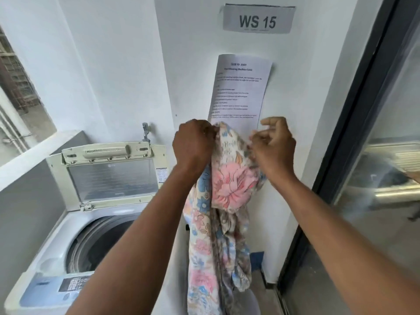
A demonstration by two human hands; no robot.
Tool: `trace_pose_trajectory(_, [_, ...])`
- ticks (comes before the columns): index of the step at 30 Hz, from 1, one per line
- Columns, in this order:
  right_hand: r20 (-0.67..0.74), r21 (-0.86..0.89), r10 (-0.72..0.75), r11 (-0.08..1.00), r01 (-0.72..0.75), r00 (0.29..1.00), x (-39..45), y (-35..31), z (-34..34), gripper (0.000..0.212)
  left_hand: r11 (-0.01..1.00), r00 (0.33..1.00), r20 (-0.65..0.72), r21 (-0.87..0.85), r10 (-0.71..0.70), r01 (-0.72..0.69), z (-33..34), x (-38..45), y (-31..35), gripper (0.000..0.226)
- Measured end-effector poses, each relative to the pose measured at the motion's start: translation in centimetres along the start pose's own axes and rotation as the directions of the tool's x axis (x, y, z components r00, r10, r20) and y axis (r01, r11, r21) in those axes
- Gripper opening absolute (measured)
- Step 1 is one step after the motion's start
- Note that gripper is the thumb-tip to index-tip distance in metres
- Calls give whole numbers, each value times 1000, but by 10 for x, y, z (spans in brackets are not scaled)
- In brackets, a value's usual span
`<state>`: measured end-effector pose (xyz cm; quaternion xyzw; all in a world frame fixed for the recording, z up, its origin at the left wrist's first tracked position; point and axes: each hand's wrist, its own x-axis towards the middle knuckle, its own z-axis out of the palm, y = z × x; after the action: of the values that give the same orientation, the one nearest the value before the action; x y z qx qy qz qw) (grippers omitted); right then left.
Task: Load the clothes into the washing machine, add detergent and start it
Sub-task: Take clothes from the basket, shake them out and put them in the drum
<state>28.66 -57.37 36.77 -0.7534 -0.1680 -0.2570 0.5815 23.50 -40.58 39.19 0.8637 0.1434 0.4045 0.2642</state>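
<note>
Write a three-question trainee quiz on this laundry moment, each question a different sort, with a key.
1. True or false: the washing machine lid is shut.
2. Which hand grips the floral cloth at its top edge? A) left hand only B) right hand only C) both
3. Fill in: the sign on the wall reads WS ___.

Key: 1 false, the lid stands raised and the drum is open. 2 C. 3 15.
</note>
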Motion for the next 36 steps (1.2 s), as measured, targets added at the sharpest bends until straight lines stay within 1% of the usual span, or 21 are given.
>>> trace_pose_trajectory(2, [42, -56, -14, 998, 16, 999, -10, 7, 3, 25, 999, 1000, -2, -25, 24, -24, 2, -4, -2, 26])
trace_pose_trajectory(5, [17, -60, -118, 991, 119, 993, -20, 10, 5, 15, 988, 977, -198, -114, 80, -104, -4, -1, 4, 22])
trace_pose_trajectory(8, [-44, -30, -322, 947, 321, 946, -38, 6, 10, 30, 975, 942, -321, -162, 96, -154, -10, 8, 20, 19])
trace_pose_trajectory(10, [76, -72, -411, 906, 416, 908, -60, 5, 17, 43, 962, 929, -361, -217, 79, -167, -13, 14, 29, 18])
trace_pose_trajectory(11, [180, -180, -383, 893, 413, 906, -71, 12, 21, 49, 960, 927, -370, -230, 67, -161, -14, 17, 31, 18])
trace_pose_trajectory(12, [272, -330, -292, 867, 374, 917, -80, 21, 25, 55, 960, 925, -376, -234, 53, -151, -15, 20, 31, 18])
trace_pose_trajectory(14, [379, -553, -26, 795, 249, 925, -90, 48, 29, 55, 964, 919, -392, -232, 30, -131, -18, 24, 30, 20])
trace_pose_trajectory(16, [441, -594, 165, 791, 148, 882, -93, 68, 25, 32, 968, 913, -406, -214, 35, -132, -21, 25, 28, 20])
trace_pose_trajectory(17, [435, -605, 209, 788, 112, 876, -89, 72, 22, 20, 970, 911, -411, -205, 37, -132, -22, 25, 27, 20])
trace_pose_trajectory(18, [401, -623, 225, 778, 84, 888, -81, 72, 16, 15, 972, 908, -418, -201, 31, -126, -23, 27, 24, 20])
trace_pose_trajectory(20, [250, -641, 182, 767, 22, 951, -49, 64, 2, 19, 977, 903, -431, -191, 0, -91, -24, 31, 14, 20])
trace_pose_trajectory(22, [54, -595, 57, 804, -14, 997, -2, 40, -16, 18, 984, 900, -435, -169, -28, -51, -23, 32, 3, 20])
trace_pose_trajectory(23, [-46, -542, -25, 840, -4, 999, 24, 25, -25, 18, 986, 897, -440, -162, -36, -40, -23, 31, -1, 20])
trace_pose_trajectory(24, [-144, -481, -122, 876, 38, 982, 47, 6, -34, 18, 986, 892, -450, -162, -42, -36, -23, 30, -4, 19])
trace_pose_trajectory(26, [-312, -383, -297, 909, 167, 902, 84, -33, -48, 20, 983, 873, -484, -181, -58, -35, -24, 31, -5, 20])
trace_pose_trajectory(28, [-436, -287, -387, 916, 281, 813, 103, -65, -54, 20, 976, 842, -532, -217, -92, -30, -26, 36, -4, 20])
trace_pose_trajectory(29, [-446, -246, -392, 918, 311, 804, 105, -73, -53, 21, 971, 829, -548, -236, -113, -24, -28, 39, -4, 20])
trace_pose_trajectory(31, [-316, -222, -330, 937, 269, 890, 97, -68, -44, 30, 976, 857, -496, -214, -140, 36, -29, 43, -6, 22])
trace_pose_trajectory(33, [-89, -287, -224, 939, 190, 971, 86, -44, -31, 37, 988, 945, -291, -81, -149, 131, -22, 38, -10, 24])
trace_pose_trajectory(35, [-30, -335, -143, 934, 125, 989, 80, -27, -27, 29, 985, 978, -120, 1, -173, 174, -13, 24, -15, 22])
trace_pose_trajectory(36, [-58, -331, -129, 938, 103, 990, 80, -25, -29, 27, 984, 978, -110, 2, -179, 180, -11, 17, -17, 22])
